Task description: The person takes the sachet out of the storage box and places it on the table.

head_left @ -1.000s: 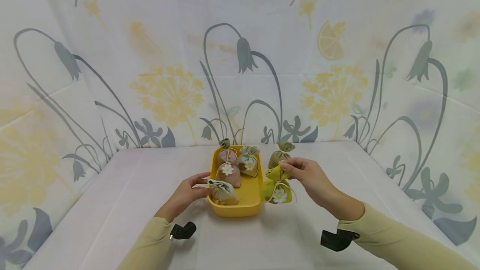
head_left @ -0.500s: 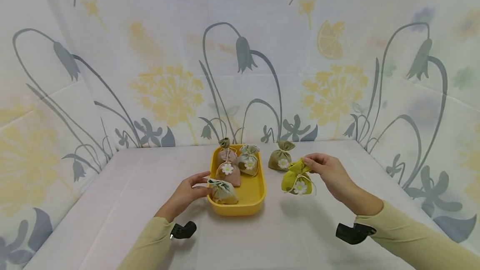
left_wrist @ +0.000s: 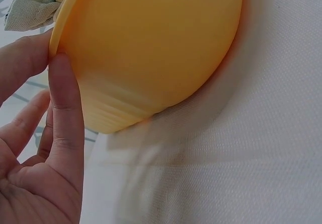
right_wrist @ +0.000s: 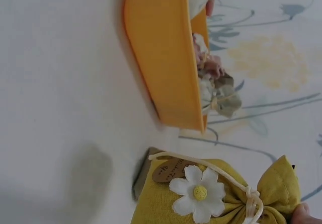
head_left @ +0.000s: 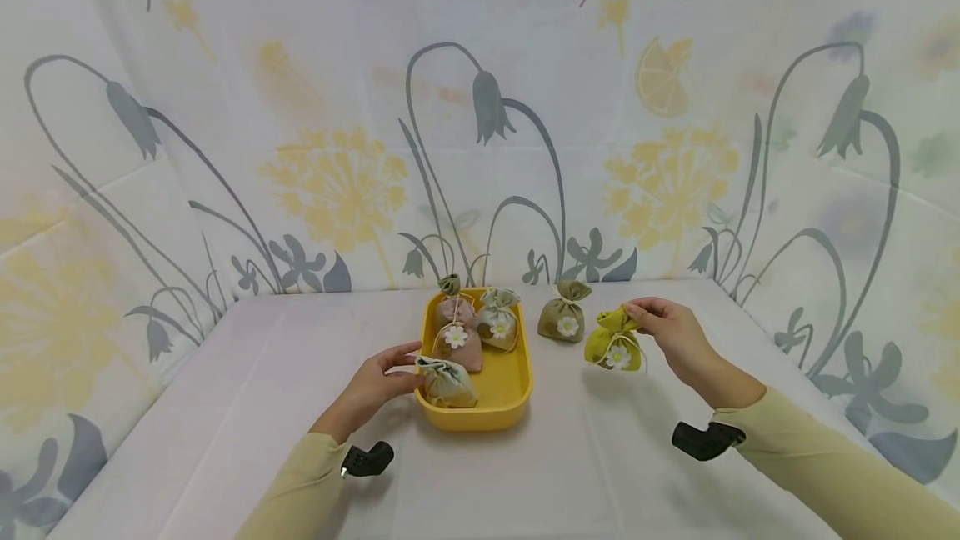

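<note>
My right hand (head_left: 672,343) pinches the gathered top of a yellow-green drawstring pouch (head_left: 613,348), which hangs over the table to the right of the yellow bin (head_left: 480,420). A white fabric daisy and a small brown tag show on this pouch (right_wrist: 176,194) in the right wrist view. With thumb and finger, my left hand (head_left: 378,386) pinches the bin's left rim, plainly seen in the left wrist view at the bin (left_wrist: 151,38). Inside the bin lie a pale pouch (head_left: 448,383) near the front, a pink pouch (head_left: 461,348) and a grey-green pouch (head_left: 498,322).
On the table right of the bin stands an olive-brown pouch (head_left: 562,315) with a daisy. At the bin's back left, a dark olive pouch top (head_left: 449,286) shows behind the pink pouch. A flower-printed cloth (head_left: 480,173) rises behind the white table (head_left: 300,357).
My right hand has carried the yellow-green pouch from beside the bin's right rim farther right and slightly away, uncovering the olive-brown pouch. My left hand stays at the rim.
</note>
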`<state>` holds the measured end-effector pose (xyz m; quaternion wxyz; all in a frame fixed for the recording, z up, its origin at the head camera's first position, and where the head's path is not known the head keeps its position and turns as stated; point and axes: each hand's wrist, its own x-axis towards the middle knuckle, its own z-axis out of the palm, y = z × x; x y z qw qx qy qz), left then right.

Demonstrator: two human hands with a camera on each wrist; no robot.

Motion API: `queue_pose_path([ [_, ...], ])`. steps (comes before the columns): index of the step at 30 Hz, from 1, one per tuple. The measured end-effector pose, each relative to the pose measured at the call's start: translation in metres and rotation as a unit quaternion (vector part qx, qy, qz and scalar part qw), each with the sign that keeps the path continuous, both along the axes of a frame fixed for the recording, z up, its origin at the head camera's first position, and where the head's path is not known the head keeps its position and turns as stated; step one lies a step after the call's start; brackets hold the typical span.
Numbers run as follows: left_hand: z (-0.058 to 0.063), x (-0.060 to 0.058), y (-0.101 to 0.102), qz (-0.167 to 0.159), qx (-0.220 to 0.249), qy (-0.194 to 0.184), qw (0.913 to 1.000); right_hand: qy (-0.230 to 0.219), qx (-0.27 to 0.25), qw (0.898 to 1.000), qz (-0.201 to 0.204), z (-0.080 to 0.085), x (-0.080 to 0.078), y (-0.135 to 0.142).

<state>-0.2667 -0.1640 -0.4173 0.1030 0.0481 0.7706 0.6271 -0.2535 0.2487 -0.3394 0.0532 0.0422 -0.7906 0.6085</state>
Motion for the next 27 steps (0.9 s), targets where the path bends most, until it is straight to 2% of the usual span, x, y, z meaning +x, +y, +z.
queue_pose_path([
  [12, 0.000, -0.001, -0.001, 0.004, -0.007, -0.009, 0.9999, -0.005, 0.034, 0.999, -0.018, -0.014, -0.035, 0.015],
  [21, 0.001, -0.001, -0.002, 0.007, -0.011, 0.001, 0.9999, 0.002, 0.062, 0.998, -0.023, -0.022, -0.066, 0.019],
  [27, 0.000, 0.000, -0.001, 0.003, -0.009, 0.002, 0.9999, -0.006, 0.075, 0.997, -0.028, -0.031, -0.077, 0.024],
])
